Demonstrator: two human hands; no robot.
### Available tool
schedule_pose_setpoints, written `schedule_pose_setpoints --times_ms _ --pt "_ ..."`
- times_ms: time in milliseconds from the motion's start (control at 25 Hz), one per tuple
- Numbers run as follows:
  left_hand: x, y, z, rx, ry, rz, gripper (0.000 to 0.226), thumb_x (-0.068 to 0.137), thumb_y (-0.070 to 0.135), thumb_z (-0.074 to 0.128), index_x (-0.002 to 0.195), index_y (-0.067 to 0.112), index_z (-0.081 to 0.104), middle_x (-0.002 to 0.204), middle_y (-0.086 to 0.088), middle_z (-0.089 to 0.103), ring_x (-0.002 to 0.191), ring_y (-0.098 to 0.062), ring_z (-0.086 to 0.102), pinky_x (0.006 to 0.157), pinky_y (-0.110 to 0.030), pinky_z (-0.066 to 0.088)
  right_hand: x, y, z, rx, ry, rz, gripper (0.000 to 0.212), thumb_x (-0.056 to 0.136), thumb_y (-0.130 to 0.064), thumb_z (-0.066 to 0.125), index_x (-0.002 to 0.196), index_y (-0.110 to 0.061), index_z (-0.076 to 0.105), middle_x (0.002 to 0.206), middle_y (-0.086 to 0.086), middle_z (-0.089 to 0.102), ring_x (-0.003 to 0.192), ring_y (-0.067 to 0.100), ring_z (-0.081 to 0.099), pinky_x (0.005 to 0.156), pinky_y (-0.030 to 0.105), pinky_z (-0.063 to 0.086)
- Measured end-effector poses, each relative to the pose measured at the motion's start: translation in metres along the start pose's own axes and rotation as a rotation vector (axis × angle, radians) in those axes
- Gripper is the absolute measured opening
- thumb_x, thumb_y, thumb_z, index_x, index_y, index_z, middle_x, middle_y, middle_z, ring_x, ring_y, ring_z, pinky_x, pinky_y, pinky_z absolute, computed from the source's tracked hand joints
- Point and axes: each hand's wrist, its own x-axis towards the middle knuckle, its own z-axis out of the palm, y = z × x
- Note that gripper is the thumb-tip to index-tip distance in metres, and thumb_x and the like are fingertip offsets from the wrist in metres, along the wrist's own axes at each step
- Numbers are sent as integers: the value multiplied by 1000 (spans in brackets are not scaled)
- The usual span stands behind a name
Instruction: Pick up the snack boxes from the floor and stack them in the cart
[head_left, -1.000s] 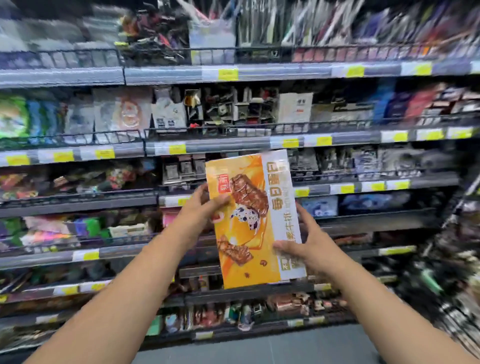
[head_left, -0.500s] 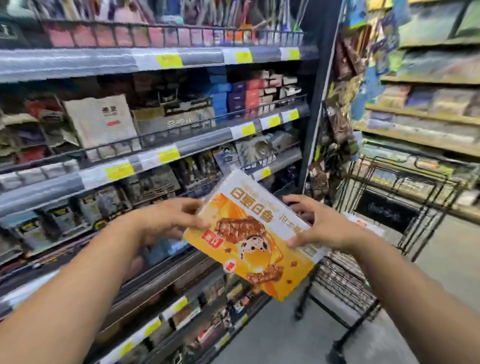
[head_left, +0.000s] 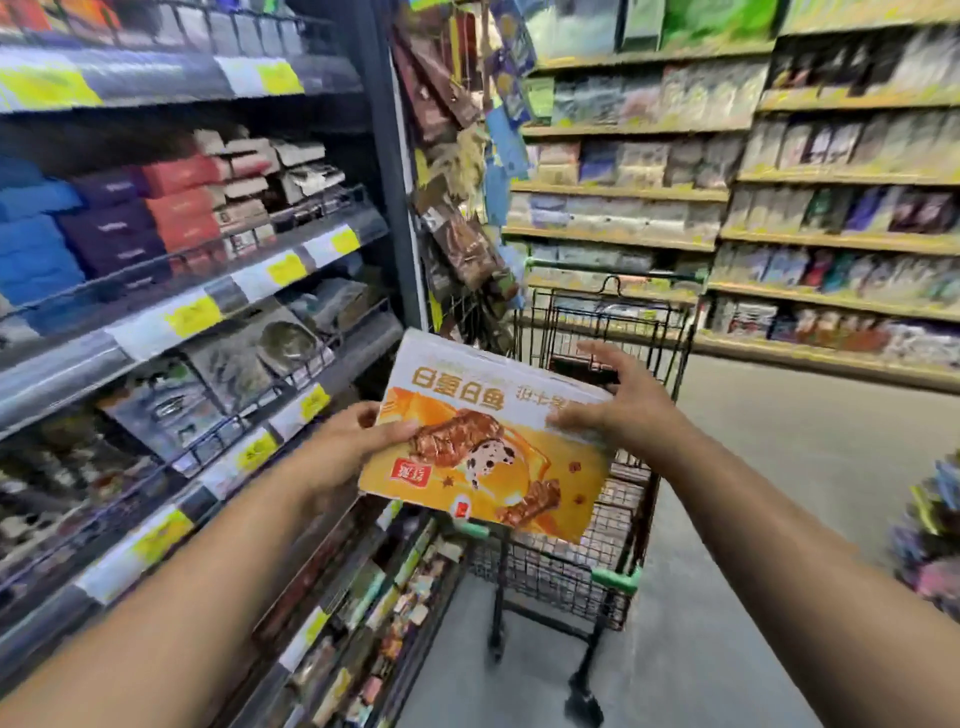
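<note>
Snack box (head_left: 511, 457) hangs flat above the near end of the wire cart (head_left: 545, 569), left hand (head_left: 340, 454) gripping its left edge, thumb on top, right hand (head_left: 626, 410) pressing spread, straight fingers against its right edge.

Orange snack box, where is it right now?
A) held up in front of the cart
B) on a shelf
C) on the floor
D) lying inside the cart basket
A: the left hand grips the snack box by its left edge and the right hand rests on its far right corner, with the cart behind and below it.
</note>
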Motion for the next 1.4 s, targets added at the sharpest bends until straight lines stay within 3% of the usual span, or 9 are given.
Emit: schedule_pose_setpoints --times_ms 160,360,520,680,840,1040,1160,1280,1400 --pt "86 1 46 -98 15 1 75 63 23 80 128 -3 50 107 -23 69 74 -28 71 70 -39 60 62 38 -42 186 100 99 93 55 -35 92 133 -48 43 144 6 39 127 29 44 101 48 45" --pt "164 5 78 -59 -4 -20 108 37 46 95 126 3 51 95 -15 74 74 -28 72 64 -35 58 110 71 -73 268 20 234 69 62 -19 89 119 -37 55 116 2 60 91 28 67 68 41 59" --pt "228 3 97 146 -44 -11 69 73 24 81 123 29 34 101 -8 70 77 -27 73 63 -37 58 156 104 -78 227 136 303 57 61 -26 90 109 -30 60 117 5 61 86 25 69 64 36 58" --pt "293 -14 103 351 -97 -10 64 74 34 81 117 28 34 106 3 65 91 -19 69 80 -36 55 193 137 -68 180 186 384 55 64 -27 89 111 -27 60 113 4 61 83 21 67 50 23 48" --pt "364 -34 97 575 -121 -2 74 64 56 82 118 25 42 116 5 52 103 -13 56 96 -35 46 234 172 -44 141 252 462 57 60 -26 91 110 -26 62 112 2 63 87 20 67 59 27 51" --pt "404 -82 101 620 -214 48 106 70 23 85 146 22 12 123 6 53 116 -15 50 99 -27 38 256 215 -10 59 249 564 58 54 -30 92 103 -31 61 111 3 65 92 23 67 80 42 58" --pt "424 -123 104 655 -156 -25 87 67 23 87 132 29 29 107 6 61 101 -20 61 86 -31 49 258 252 18 38 247 634 61 58 -22 91 107 -33 57 119 4 60 99 25 63 83 42 57" --pt "438 -160 109 718 -107 -117 81 59 29 91 112 34 31 109 -5 63 95 -25 63 81 -43 55 257 289 41 -56 210 644 60 62 -25 89 111 -35 54 125 -2 46 108 20 52 89 32 51" --pt "452 -203 115 805 -100 -139 79 54 33 92 103 36 29 107 -8 59 94 -29 61 77 -42 54 253 331 58 -127 100 612 59 68 -18 85 117 -27 53 125 -6 34 114 11 42 90 3 32"
